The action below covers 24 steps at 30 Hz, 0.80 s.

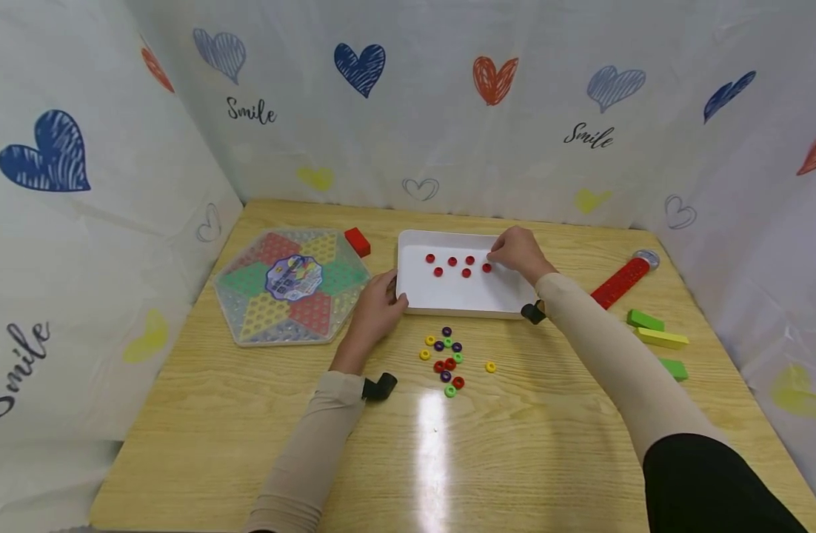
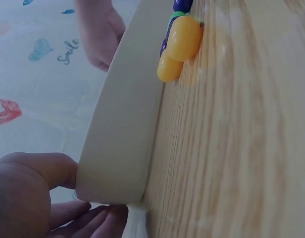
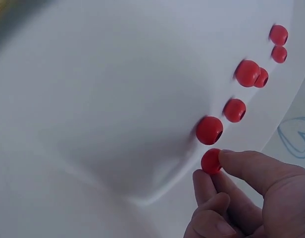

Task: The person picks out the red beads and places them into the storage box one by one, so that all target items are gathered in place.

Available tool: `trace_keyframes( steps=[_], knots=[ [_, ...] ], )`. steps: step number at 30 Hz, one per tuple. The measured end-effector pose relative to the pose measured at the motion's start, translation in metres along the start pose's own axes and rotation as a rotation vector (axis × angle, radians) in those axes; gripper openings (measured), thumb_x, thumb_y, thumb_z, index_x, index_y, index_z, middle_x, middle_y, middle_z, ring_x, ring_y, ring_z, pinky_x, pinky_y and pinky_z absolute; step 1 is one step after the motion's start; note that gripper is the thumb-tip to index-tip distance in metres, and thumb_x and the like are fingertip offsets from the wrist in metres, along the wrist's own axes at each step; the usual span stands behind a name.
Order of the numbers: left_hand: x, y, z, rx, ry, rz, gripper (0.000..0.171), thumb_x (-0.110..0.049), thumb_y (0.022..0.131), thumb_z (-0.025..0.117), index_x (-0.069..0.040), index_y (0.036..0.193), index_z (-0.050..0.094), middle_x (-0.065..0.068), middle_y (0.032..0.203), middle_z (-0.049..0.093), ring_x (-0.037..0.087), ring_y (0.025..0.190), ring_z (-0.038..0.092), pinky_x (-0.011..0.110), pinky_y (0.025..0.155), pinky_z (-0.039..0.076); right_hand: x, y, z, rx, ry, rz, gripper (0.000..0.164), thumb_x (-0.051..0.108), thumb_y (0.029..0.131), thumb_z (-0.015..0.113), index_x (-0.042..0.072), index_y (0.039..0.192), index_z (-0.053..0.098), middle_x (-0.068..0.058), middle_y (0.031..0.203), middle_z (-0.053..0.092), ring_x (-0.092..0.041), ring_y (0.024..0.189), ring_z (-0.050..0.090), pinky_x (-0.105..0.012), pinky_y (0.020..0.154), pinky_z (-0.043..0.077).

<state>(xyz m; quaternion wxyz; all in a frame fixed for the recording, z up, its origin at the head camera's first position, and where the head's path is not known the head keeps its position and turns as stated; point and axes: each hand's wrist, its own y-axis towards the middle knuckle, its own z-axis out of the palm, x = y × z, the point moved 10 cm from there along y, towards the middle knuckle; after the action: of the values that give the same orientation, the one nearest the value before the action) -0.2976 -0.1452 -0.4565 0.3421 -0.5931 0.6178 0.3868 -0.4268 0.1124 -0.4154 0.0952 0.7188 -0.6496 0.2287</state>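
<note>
Six red beads (image 1: 466, 273) lay left of the right grip (image 1: 518, 252), which pinched a seventh bead (image 3: 210, 161); the left grip (image 1: 376, 311) held the white tray's (image 1: 461, 297) end.

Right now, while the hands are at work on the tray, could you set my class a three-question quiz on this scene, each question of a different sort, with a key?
1. What colour are the beads lying in the white tray?
2. True or false: both hands grip the tray.
3. From the wearer's view, which lies left of the tray?
a) hexagonal game board
b) red tube
c) yellow block

Key:
1. Red.
2. False: the left hand grips it; the right hand pinches a red bead.
3. a
</note>
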Motion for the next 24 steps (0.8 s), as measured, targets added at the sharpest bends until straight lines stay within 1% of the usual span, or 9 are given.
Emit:
trace_keyframes(
  steps=[5, 10, 15, 20, 24],
  knots=[
    [-0.003, 0.001, 0.000, 0.005, 0.004, 0.005, 0.058, -0.012, 0.097, 0.060, 0.001, 0.151, 0.044, 0.023, 0.147, 0.049, 0.030, 0.137, 0.053, 0.036, 0.109, 0.051, 0.000, -0.001, 0.001, 0.014, -0.007, 0.002, 0.024, 0.018, 0.093, 0.071, -0.002, 0.105, 0.077, -0.018, 0.109, 0.072, -0.027, 0.090, 0.057, -0.033, 0.073, 0.051],
    [-0.006, 0.000, 0.000, 0.011, 0.018, 0.002, 0.058, -0.014, 0.097, 0.060, 0.000, 0.151, 0.044, 0.023, 0.146, 0.049, 0.030, 0.137, 0.054, 0.037, 0.109, 0.051, -0.005, 0.001, 0.004, 0.028, 0.007, 0.014, 0.025, 0.016, 0.093, 0.071, -0.003, 0.108, 0.076, -0.020, 0.113, 0.071, -0.028, 0.097, 0.057, -0.037, 0.082, 0.052],
    [-0.006, 0.000, 0.001, 0.014, 0.011, -0.001, 0.058, -0.013, 0.097, 0.060, 0.001, 0.151, 0.044, 0.023, 0.147, 0.049, 0.030, 0.137, 0.054, 0.037, 0.109, 0.051, -0.007, 0.003, 0.006, 0.027, 0.002, 0.007, 0.026, 0.017, 0.093, 0.071, -0.003, 0.108, 0.076, -0.020, 0.114, 0.072, -0.028, 0.099, 0.059, -0.040, 0.087, 0.053],
    [-0.003, 0.000, 0.002, 0.011, 0.016, -0.006, 0.058, -0.013, 0.097, 0.060, 0.000, 0.151, 0.044, 0.022, 0.146, 0.050, 0.030, 0.136, 0.054, 0.036, 0.109, 0.051, -0.007, 0.003, 0.003, 0.027, -0.021, -0.003, 0.028, 0.019, 0.093, 0.071, -0.002, 0.111, 0.075, -0.020, 0.117, 0.071, -0.029, 0.099, 0.060, -0.039, 0.084, 0.055],
    [0.000, -0.001, 0.000, 0.003, 0.022, -0.020, 0.058, -0.013, 0.097, 0.061, 0.000, 0.151, 0.044, 0.022, 0.147, 0.050, 0.029, 0.136, 0.055, 0.037, 0.109, 0.051, 0.000, 0.001, -0.005, 0.010, -0.008, -0.036, 0.028, 0.019, 0.094, 0.071, -0.001, 0.113, 0.075, -0.019, 0.116, 0.071, -0.029, 0.099, 0.061, -0.039, 0.081, 0.057]
  ],
)
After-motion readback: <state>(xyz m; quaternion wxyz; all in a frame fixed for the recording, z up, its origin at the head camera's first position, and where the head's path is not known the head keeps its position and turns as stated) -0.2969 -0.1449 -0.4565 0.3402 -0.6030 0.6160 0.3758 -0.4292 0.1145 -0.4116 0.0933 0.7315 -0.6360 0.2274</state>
